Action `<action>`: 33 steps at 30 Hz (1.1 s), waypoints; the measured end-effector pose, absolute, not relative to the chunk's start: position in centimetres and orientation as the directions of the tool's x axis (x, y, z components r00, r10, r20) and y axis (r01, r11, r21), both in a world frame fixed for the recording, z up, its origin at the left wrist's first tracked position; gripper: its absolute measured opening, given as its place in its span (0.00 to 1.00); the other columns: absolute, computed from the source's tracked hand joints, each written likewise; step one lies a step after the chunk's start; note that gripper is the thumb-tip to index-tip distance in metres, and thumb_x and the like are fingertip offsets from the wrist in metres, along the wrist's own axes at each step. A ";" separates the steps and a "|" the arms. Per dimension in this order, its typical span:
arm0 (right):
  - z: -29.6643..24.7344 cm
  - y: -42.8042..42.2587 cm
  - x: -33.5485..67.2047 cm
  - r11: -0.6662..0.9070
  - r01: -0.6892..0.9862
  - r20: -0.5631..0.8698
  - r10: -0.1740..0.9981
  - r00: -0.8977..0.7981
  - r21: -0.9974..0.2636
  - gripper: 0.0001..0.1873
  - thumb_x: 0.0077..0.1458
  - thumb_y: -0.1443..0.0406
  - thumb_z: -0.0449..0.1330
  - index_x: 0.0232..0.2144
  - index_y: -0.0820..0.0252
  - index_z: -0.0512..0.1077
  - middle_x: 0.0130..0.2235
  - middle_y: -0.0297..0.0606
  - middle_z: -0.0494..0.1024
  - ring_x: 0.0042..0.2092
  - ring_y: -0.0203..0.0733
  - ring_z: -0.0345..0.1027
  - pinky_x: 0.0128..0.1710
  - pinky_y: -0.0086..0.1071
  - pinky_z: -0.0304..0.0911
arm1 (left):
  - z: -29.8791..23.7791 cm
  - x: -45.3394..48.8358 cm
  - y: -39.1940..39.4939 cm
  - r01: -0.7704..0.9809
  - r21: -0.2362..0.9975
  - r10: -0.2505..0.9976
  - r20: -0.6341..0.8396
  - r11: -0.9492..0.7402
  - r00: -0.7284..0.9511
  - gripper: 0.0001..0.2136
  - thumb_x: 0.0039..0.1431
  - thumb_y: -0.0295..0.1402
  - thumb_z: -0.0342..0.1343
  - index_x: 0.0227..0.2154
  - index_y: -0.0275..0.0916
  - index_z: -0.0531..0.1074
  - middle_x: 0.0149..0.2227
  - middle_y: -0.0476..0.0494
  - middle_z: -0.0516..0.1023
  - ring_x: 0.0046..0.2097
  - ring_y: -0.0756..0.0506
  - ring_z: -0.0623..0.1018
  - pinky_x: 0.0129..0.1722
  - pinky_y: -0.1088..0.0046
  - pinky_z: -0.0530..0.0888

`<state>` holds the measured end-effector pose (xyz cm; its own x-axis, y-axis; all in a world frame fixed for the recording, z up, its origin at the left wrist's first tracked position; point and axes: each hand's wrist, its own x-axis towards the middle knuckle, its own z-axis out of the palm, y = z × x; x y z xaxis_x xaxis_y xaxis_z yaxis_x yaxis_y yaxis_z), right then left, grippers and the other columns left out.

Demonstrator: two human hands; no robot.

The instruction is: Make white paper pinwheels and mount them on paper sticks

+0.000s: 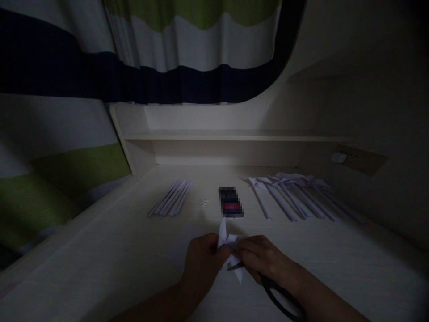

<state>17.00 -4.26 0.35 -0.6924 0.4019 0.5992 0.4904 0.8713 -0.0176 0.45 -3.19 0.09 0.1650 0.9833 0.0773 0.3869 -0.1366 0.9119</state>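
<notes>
1. The person's left hand (201, 259) is closed, pinching a folded white paper piece with pointed tips (222, 232) between thumb and fingers.
2. The right hand (263, 257) is curled around a pair of black-handled scissors (267, 284), its fingertips meeting the same paper; the handle loop hangs below the palm.
3. This paper sits between the two hands, above the near part of a pale, wood-grained tabletop (127, 250), one tip pointing up and another down.
4. Just beyond it lies a dark, pixelated rectangular object with a red band (229, 197).
5. Left of that are some tiny whitish bits (203, 203), then a group of slim white paper sticks (170, 199), side by side.
6. To the right lies a row of white paper sticks with folded paper at their far ends (291, 197), some overlapping there.
</notes>
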 end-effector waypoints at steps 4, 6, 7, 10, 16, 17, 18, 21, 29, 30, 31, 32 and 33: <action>-0.5 -4.9 14.9 0.647 0.552 0.618 0.737 -0.275 -0.526 0.12 0.55 0.65 0.48 0.20 0.59 0.58 0.17 0.26 0.59 0.17 0.28 0.52 0.17 0.24 0.49 | 0.2 0.5 -3.3 0.416 0.892 0.983 0.139 -0.175 0.116 0.11 0.43 0.32 0.49 0.12 0.37 0.57 0.14 0.56 0.55 0.19 0.55 0.57 0.18 0.80 0.53; -0.4 -5.4 13.8 0.466 0.470 0.486 0.870 -0.088 -0.750 0.14 0.53 0.63 0.50 0.17 0.59 0.57 0.16 0.26 0.59 0.18 0.29 0.53 0.18 0.24 0.50 | 0.3 0.5 -3.3 0.446 0.869 0.977 0.188 -0.213 0.100 0.11 0.44 0.33 0.49 0.12 0.37 0.57 0.14 0.56 0.56 0.19 0.55 0.57 0.18 0.80 0.53; -0.2 -5.7 13.3 0.371 0.402 0.399 0.917 -0.014 -0.837 0.15 0.52 0.62 0.51 0.17 0.59 0.57 0.16 0.26 0.59 0.18 0.29 0.54 0.18 0.24 0.51 | 0.3 0.5 -3.4 0.468 0.852 0.972 0.214 -0.233 0.094 0.11 0.45 0.33 0.49 0.12 0.36 0.58 0.14 0.55 0.57 0.19 0.55 0.58 0.18 0.80 0.54; 0.0 -6.1 12.2 0.118 0.078 0.128 0.983 0.132 -0.990 0.17 0.49 0.57 0.54 0.16 0.59 0.59 0.13 0.25 0.59 0.15 0.28 0.51 0.14 0.23 0.47 | 0.7 0.6 -3.7 0.547 0.786 0.954 0.287 -0.288 0.089 0.10 0.46 0.32 0.49 0.13 0.36 0.62 0.15 0.54 0.61 0.19 0.55 0.61 0.19 0.81 0.56; 0.0 -6.3 11.3 0.028 -0.409 -0.033 0.989 0.142 -0.912 0.18 0.46 0.57 0.57 0.13 0.62 0.62 0.10 0.25 0.58 0.14 0.26 0.47 0.17 0.23 0.49 | 1.1 0.8 -4.0 0.627 0.637 0.875 0.458 -0.448 0.160 0.08 0.47 0.29 0.48 0.18 0.36 0.69 0.18 0.51 0.69 0.21 0.54 0.68 0.22 0.81 0.62; 0.0 -6.4 11.3 0.020 -0.434 -0.044 0.990 0.137 -0.901 0.18 0.46 0.57 0.57 0.13 0.62 0.62 0.11 0.25 0.59 0.14 0.26 0.47 0.17 0.23 0.50 | 1.0 0.8 -4.0 0.632 0.601 0.847 0.499 -0.490 0.181 0.07 0.47 0.28 0.48 0.19 0.36 0.69 0.19 0.51 0.70 0.21 0.53 0.69 0.23 0.81 0.63; 0.0 -6.4 11.2 0.016 -0.442 -0.048 0.990 0.134 -0.897 0.18 0.46 0.57 0.57 0.13 0.62 0.62 0.11 0.26 0.59 0.14 0.26 0.46 0.17 0.23 0.50 | 0.9 0.8 -3.9 0.635 0.566 0.820 0.537 -0.525 0.200 0.07 0.47 0.28 0.48 0.21 0.36 0.70 0.19 0.50 0.71 0.22 0.53 0.69 0.24 0.80 0.63; 0.0 -6.4 11.5 0.051 -0.344 -0.003 0.988 0.157 -0.937 0.18 0.48 0.57 0.56 0.15 0.61 0.61 0.11 0.25 0.59 0.14 0.26 0.46 0.17 0.23 0.50 | 0.6 0.6 -3.7 0.646 0.518 0.790 0.568 -0.561 0.231 0.08 0.48 0.28 0.47 0.23 0.36 0.71 0.21 0.48 0.73 0.22 0.52 0.70 0.25 0.79 0.64; -0.8 -5.4 14.1 0.563 0.509 0.604 0.790 -0.102 -0.651 0.09 0.52 0.67 0.51 0.21 0.59 0.62 0.18 0.29 0.64 0.19 0.30 0.56 0.19 0.25 0.52 | 1.2 0.2 -3.3 0.595 0.712 0.928 0.288 -0.374 0.238 0.11 0.53 0.35 0.45 0.27 0.37 0.72 0.25 0.47 0.76 0.26 0.50 0.73 0.27 0.78 0.65; -0.9 -5.2 14.4 0.637 0.559 0.673 0.718 -0.180 -0.530 0.07 0.52 0.68 0.50 0.23 0.59 0.63 0.19 0.30 0.65 0.19 0.31 0.56 0.19 0.25 0.52 | 1.3 0.3 -3.3 0.579 0.729 0.931 0.280 -0.365 0.235 0.12 0.53 0.35 0.45 0.27 0.37 0.72 0.26 0.47 0.76 0.27 0.50 0.73 0.27 0.78 0.65; -0.9 -5.1 14.7 0.689 0.594 0.719 0.649 -0.250 -0.416 0.07 0.52 0.69 0.49 0.25 0.59 0.64 0.20 0.31 0.66 0.20 0.32 0.57 0.20 0.26 0.53 | 1.3 0.3 -3.3 0.565 0.743 0.934 0.277 -0.358 0.227 0.12 0.53 0.35 0.45 0.26 0.37 0.72 0.25 0.47 0.76 0.27 0.50 0.73 0.27 0.78 0.65; -1.0 -5.0 14.9 0.713 0.623 0.737 0.602 -0.308 -0.322 0.06 0.52 0.69 0.48 0.26 0.60 0.64 0.21 0.32 0.67 0.20 0.33 0.58 0.20 0.26 0.53 | 1.3 0.4 -3.3 0.553 0.756 0.936 0.276 -0.351 0.216 0.12 0.53 0.36 0.46 0.25 0.37 0.72 0.25 0.47 0.76 0.26 0.50 0.73 0.26 0.78 0.65; -1.0 -5.0 15.1 0.720 0.647 0.733 0.578 -0.358 -0.252 0.07 0.52 0.70 0.48 0.26 0.60 0.64 0.21 0.33 0.67 0.21 0.34 0.59 0.21 0.27 0.54 | 1.3 0.4 -3.3 0.540 0.766 0.937 0.278 -0.348 0.210 0.12 0.53 0.36 0.46 0.25 0.36 0.72 0.24 0.47 0.75 0.26 0.50 0.73 0.26 0.78 0.65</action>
<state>15.09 -4.98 -0.96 -0.3584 0.5783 0.7329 0.6467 0.7199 -0.2519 0.40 -3.26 1.35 0.2100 0.9375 0.2776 0.5401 -0.3479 0.7663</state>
